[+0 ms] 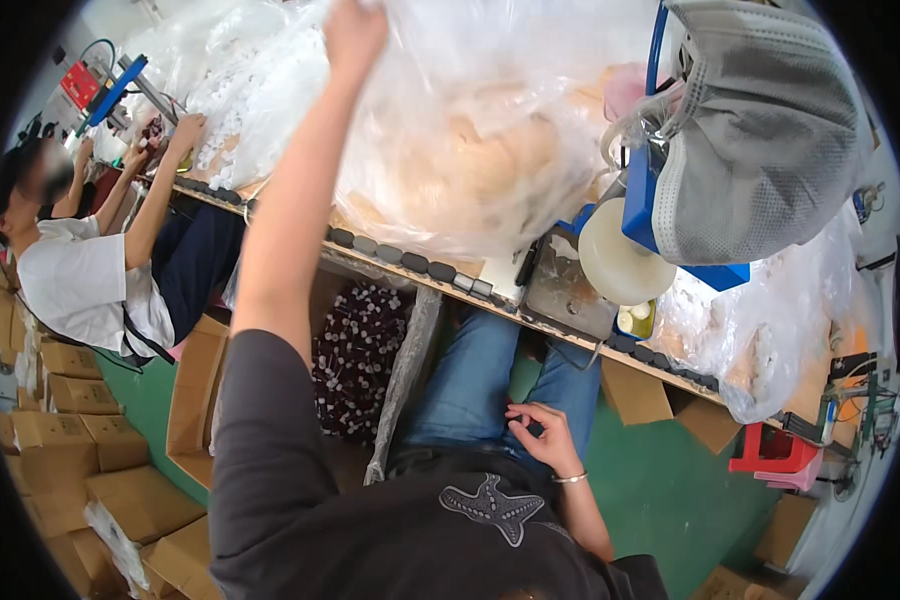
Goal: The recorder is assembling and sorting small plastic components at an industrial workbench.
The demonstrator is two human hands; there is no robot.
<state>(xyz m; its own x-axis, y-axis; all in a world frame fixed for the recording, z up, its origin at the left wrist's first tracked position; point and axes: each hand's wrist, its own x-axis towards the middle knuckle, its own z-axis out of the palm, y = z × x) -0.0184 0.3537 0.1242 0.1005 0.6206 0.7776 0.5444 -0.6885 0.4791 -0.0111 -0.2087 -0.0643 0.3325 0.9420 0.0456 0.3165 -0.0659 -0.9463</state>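
My left arm reaches far up over the workbench, and my left hand (355, 40) is curled closed at the top edge, its fingertips cut off. A large clear plastic bag (470, 150) rises toward it and seems to be in its grip. Tan contents show through the bag, too blurred to name. My right hand (542, 436) rests over my lap with its fingers bent in. A small dark piece shows between thumb and fingers, too small to name.
An open carton of dark, white-tipped pieces (360, 360) stands left of my legs. A blue device with a grey face mask (760, 130) and a round whitish disc (625, 255) rises at right. A co-worker (90, 270) sits left near stacked cartons (70, 440). A red stool (775, 450) stands right.
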